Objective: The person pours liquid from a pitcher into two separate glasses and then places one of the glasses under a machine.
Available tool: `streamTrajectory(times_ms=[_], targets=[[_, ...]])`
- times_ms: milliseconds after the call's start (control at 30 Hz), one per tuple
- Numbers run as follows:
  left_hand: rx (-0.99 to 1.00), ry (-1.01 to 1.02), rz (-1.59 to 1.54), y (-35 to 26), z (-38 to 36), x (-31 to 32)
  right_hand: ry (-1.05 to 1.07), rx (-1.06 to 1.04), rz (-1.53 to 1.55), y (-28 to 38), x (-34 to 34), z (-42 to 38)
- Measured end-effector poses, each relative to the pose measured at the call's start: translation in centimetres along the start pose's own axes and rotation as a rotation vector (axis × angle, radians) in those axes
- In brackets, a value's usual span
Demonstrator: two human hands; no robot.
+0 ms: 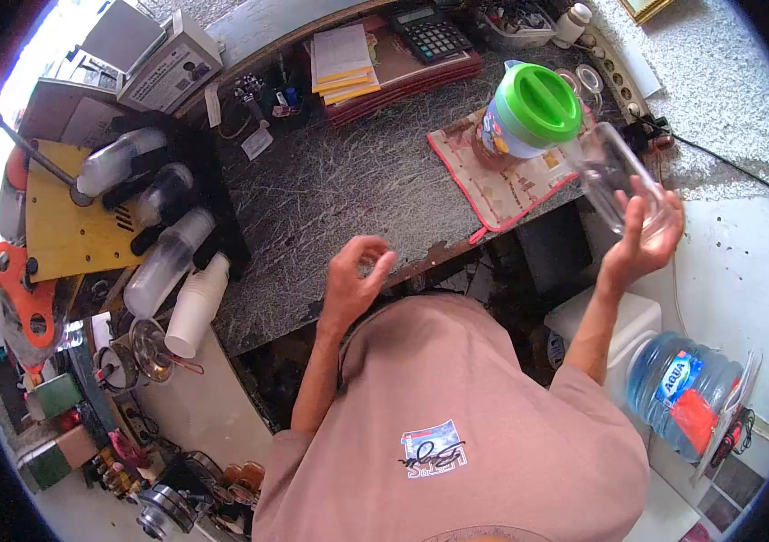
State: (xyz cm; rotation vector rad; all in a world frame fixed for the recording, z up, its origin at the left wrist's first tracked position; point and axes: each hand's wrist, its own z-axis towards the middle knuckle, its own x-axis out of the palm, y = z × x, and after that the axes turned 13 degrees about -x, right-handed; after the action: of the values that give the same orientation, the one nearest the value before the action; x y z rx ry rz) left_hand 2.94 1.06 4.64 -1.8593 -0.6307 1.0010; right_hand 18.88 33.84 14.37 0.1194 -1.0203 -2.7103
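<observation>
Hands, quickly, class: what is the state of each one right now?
Left hand: empty, fingers curled loosely, above the counter edge.
Right hand: closed around a clear plastic cup.

The cup [618, 176] is clear glossy plastic; the jar lid [538, 104] is smooth green plastic; the counter [339, 181] looks like matt veined stone; the mat [502, 185] is cloth.

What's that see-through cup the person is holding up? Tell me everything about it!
The clear plastic cup looks thin, see-through and empty. It is tilted, almost lying on its side, up in the air beside the counter's edge. The right hand holds it from below, fingers wrapped around one end. Its other end is close to the jar with the green lid; whether they touch cannot be told. The left hand is apart from it.
</observation>
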Motion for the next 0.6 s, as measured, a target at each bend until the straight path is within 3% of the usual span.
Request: streamTrajectory(times_ms=[100,167,233,300,333,367,400,433,500,567,600], targets=[[0.052,0.144,-0.074,-3.7,0.2,1.1,0.047,0.204,0.398,2.1,3.4,-4.1],[0.181,0.232,-0.347,-6.2,0.1,1.8,0.101,0.404,0.597,3.6,6.1,-7.3],[0.203,0.254,-0.487,-6.4,-0.5,2.2,0.210,0.657,0.819,5.4,7.8,-9.9],[0.236,0.281,-0.625,-6.0,-0.7,2.0,0.181,1.006,1.007,6.2,9.7,-12.8],[0.207,0.139,-0.752,-5.0,-0.9,1.9,0.192,1.011,1.014,5.7,10.9,-13.9],[0.176,0.004,-0.878,-4.1,-1.1,1.8,0.354,1.154,0.979,4.9,11.9,-14.9],[0.175,-0.002,-0.878,-3.5,-1.2,1.6,0.521,1.292,0.937,4.4,12.6,-15.2],[0.093,-0.122,-0.789,-2.8,-1.1,1.1,0.527,1.291,0.942,4.0,12.8,-15.0],[0.006,-0.238,-0.696,-1.3,-0.8,0.7,0.704,0.378,0.160,3.0,12.1,-14.0],[0.014,-0.469,-0.361,0.2,1.2,0.6,0.509,0.033,-0.126,1.3,10.6,-9.7],[0.016,-0.480,-0.369,1.1,1.9,0.5,0.389,-0.109,-0.313,-0.8,9.0,-8.2]])
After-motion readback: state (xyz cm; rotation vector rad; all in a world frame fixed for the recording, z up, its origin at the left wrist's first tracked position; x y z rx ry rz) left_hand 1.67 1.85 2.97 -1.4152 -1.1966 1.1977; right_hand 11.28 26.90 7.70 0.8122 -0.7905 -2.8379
